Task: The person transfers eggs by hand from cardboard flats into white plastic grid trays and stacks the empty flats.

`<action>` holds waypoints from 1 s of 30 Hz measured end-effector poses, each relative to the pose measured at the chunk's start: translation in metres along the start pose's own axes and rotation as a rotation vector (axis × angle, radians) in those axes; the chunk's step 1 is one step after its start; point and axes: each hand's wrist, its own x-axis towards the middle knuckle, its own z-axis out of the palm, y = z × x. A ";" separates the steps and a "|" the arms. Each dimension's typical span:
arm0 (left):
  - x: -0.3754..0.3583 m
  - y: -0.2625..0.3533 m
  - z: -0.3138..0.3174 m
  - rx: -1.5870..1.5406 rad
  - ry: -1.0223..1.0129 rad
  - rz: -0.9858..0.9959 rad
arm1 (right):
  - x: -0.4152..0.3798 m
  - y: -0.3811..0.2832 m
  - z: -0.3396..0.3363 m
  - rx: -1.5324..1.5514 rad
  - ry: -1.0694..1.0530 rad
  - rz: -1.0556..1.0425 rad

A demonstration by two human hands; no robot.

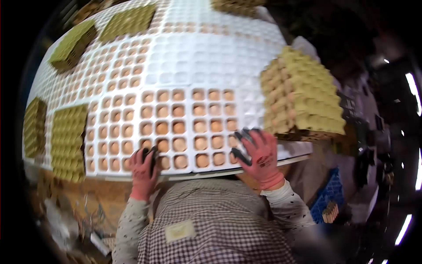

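Observation:
A white tray with square cells holding brown eggs (162,128) lies in front of me at the table's near edge, with a similar tray of eggs (200,126) at its right. My left hand (144,172), in a pink glove with black fingertips, lies over the near left corner of the first tray. Its fingers reach forward, slightly apart, and cover the cell below. At the right tray's near right side is my right hand (260,159), in a matching glove. Thumb and fingers are spread beside the edge eggs, with no egg visible between them.
Tall stacked yellowish pulp egg trays (303,94) stand to the right of my right hand. More pulp trays (69,143) sit at the left, others at the back. White cell trays (198,57) cover the table beyond. A blue crate (329,193) is low at the right.

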 end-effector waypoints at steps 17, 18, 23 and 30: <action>0.073 0.040 -0.077 -1.647 0.050 -0.361 | 0.043 -0.012 -0.113 -0.132 -0.055 -0.386; 0.067 0.028 -0.083 -1.597 -0.033 -0.545 | 0.040 -0.016 -0.093 -0.130 -0.095 -0.508; -0.005 -0.063 -0.117 -0.956 0.774 -0.492 | 0.074 -0.062 -0.104 0.066 0.032 -0.264; -0.046 -0.211 -0.123 -0.539 1.345 -0.753 | 0.054 -0.019 -0.089 0.124 -0.063 -0.118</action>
